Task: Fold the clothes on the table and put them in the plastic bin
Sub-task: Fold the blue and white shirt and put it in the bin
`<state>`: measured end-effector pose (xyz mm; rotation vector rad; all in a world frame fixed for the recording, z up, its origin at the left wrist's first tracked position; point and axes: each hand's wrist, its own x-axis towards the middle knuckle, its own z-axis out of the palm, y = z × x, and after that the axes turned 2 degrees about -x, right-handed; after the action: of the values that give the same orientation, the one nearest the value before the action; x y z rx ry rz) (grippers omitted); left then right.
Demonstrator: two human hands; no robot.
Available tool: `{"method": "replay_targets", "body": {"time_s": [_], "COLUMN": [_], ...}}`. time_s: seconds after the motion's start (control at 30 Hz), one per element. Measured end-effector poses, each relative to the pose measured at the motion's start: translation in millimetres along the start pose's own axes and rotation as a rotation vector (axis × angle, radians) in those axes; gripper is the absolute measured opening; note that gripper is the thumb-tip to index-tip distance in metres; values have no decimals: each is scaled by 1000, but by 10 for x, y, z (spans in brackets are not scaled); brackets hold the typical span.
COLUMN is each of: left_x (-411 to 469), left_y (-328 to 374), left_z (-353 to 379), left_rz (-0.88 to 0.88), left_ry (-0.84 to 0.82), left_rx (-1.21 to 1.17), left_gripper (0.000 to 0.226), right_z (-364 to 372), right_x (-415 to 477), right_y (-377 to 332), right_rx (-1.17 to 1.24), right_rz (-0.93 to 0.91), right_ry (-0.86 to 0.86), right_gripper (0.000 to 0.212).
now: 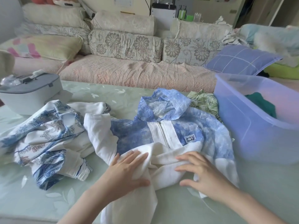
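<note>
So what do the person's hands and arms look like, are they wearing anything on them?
The left hand and right hand are bare: no gloves, rings, watch or bracelet show. The forearms are bare too, with no sleeve in view down to the picture's edge.

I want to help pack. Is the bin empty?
No, a dark green cloth already lies inside the bin.

Blue-and-white hoodie (169, 131), blue floral-print garment (48, 136), translucent purple bin (252, 126), green table (100, 94).
</note>
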<state>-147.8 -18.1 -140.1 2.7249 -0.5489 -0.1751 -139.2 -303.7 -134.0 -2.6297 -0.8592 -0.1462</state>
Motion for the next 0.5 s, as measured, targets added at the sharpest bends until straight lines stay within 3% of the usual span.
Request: {"method": "replay_targets", "body": {"time_s": [0.1, 0.17, 0.23, 0.3, 0.33, 0.43, 0.5], "left_x": [-63, -57, -38, -17, -8, 13, 29], "left_y": [-59, -59, -69, -98, -118, -188, -265], "left_z": [40, 16, -7, -9, 2, 11, 19], "left_rz": [-31, -31, -70, -115, -135, -214, -239], "left_ry": [28, 45, 47, 31, 19, 19, 33], "left_rx": [-60, -92, -162, -231, -245, -308, -330], "left_gripper": [114, 115, 120, 125, 123, 79, 65], "right_z": [103, 162, 201, 217, 198, 33, -219], "right_x": [-57, -31, 11, 30, 25, -65, -198], "right_y": [-94, -83, -66, -77, -109, -153, -203], "right_rx": [-156, -161, -104, -147, -183, -138, 54], "right_rz": [-41, 51, 105, 57, 10, -81, 12], "right_ry": [-11, 7, 77, 118, 121, 76, 4], "right_gripper": [40, 48, 36, 10, 10, 11, 23]}}
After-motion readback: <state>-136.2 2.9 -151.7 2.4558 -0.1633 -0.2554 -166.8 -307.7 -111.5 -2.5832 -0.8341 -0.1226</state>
